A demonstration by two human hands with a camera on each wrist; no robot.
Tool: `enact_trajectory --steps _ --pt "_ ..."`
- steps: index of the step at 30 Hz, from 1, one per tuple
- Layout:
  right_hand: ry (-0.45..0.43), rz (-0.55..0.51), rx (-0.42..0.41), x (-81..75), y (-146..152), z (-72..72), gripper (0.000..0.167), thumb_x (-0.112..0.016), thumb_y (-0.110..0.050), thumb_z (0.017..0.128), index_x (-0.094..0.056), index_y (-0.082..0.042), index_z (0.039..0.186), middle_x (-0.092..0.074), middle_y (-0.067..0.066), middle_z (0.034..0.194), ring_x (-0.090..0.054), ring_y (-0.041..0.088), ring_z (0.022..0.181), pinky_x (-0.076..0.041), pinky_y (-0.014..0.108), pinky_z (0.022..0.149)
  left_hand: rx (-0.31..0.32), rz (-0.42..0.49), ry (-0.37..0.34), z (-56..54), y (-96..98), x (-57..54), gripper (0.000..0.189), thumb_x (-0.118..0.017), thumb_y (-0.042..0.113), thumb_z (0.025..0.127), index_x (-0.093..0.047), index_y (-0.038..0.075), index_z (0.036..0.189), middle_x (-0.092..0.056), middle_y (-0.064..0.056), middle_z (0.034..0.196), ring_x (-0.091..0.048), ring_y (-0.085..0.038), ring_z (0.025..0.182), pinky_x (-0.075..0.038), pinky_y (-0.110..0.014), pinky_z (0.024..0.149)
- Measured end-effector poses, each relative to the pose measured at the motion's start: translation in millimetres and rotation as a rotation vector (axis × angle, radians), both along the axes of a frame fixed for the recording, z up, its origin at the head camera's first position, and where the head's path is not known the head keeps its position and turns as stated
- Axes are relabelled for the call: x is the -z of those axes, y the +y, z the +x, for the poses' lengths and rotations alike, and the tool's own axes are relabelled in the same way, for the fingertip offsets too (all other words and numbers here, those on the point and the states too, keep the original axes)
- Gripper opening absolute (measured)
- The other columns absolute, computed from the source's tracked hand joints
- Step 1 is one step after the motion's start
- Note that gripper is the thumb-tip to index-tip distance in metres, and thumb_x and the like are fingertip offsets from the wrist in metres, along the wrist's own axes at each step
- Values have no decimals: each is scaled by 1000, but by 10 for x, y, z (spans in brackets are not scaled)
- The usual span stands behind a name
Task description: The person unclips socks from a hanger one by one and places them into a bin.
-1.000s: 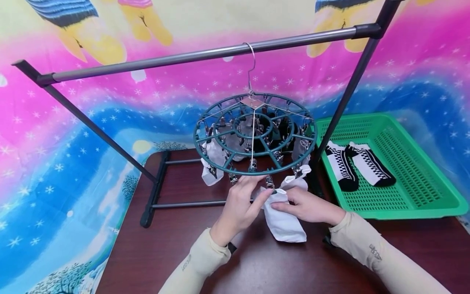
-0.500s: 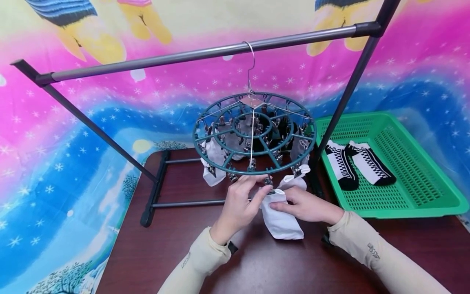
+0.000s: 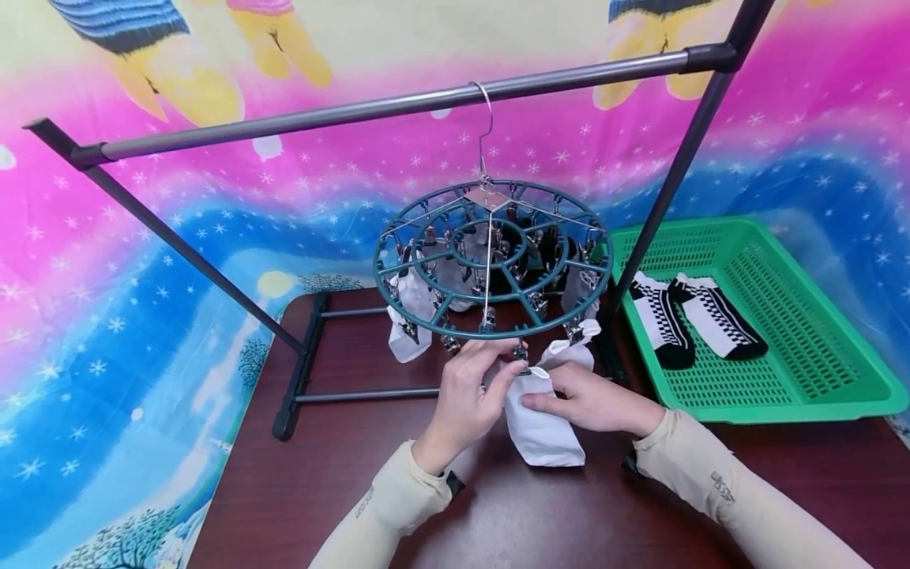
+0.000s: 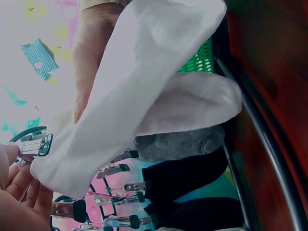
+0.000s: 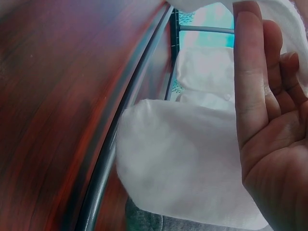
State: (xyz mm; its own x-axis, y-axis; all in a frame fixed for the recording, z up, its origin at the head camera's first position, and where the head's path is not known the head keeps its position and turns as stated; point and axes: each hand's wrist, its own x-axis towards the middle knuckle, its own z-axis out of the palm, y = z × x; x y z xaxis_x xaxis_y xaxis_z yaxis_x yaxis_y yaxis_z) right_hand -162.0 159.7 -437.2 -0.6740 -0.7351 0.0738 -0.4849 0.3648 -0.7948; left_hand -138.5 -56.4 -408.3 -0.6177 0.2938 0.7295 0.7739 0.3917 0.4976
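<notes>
My left hand [image 3: 462, 395] pinches a metal clip [image 4: 36, 146] that hangs from the near edge of a round green sock drying hanger [image 3: 489, 197]. In the head view a white sock [image 3: 543, 438] dangles below this clip, its cuff right at the clip's jaws. My right hand [image 3: 600, 399] holds that sock near the top, thumb in front and fingers behind the cloth. Another white sock [image 3: 583, 356] is clipped just to the right. The left wrist view shows a grey sock [image 4: 180, 144] and black socks [image 4: 190, 175] on other clips.
The hanger's hook [image 3: 486, 111] is over the bar [image 3: 306, 118] of a dark metal rack on the brown table [image 3: 498, 521]. At right stands a green basket [image 3: 832, 332] with two black-and-white checked socks [image 3: 718, 320]. Further left hangs a white sock [image 3: 410, 340].
The held white sock and its clip have shifted slightly left, and the clip has dropped a little. Both hands keep their grips nearly in place.
</notes>
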Motion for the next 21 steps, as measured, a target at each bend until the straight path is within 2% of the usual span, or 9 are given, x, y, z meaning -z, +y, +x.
enact_trajectory --steps 4,8,12,17,21 --pt "-7 3 -17 2 6 11 17 -61 -25 106 -74 -18 98 -66 -14 79 -59 0 69 -51 23 62 11 21 17 1 20 36 19 -72 9 96 -74 3 114 -78 -7 108 -71 -17 97 -57 -25 85" --pt "24 -1 -24 7 1 4 18 -61 -25 106 -71 -19 92 -60 -16 74 -55 -2 66 -48 22 60 -6 43 47 1 24 47 17 -73 7 95 -75 5 112 -79 -5 105 -72 -19 101 -57 -29 88" --pt "41 -1 -37 10 0 -5 21 -62 -25 105 -70 -19 88 -59 -17 72 -54 -3 64 -48 22 59 -10 65 51 -7 12 37 17 -74 5 94 -76 5 111 -79 -6 104 -71 -18 98 -58 -31 83" --pt "-14 29 -37 5 31 4 22 -62 -27 105 -72 -17 89 -66 -15 74 -60 -2 66 -52 23 61 -17 82 5 -2 -20 10 20 -74 7 94 -75 6 115 -78 -5 106 -70 -17 98 -58 -31 83" --pt "-61 71 -13 -82 91 49 24 -62 -31 105 -74 -16 91 -69 -13 78 -64 0 69 -55 24 63 -26 83 -4 4 -44 8 24 -74 6 94 -74 5 118 -77 -7 109 -71 -20 102 -58 -33 89"
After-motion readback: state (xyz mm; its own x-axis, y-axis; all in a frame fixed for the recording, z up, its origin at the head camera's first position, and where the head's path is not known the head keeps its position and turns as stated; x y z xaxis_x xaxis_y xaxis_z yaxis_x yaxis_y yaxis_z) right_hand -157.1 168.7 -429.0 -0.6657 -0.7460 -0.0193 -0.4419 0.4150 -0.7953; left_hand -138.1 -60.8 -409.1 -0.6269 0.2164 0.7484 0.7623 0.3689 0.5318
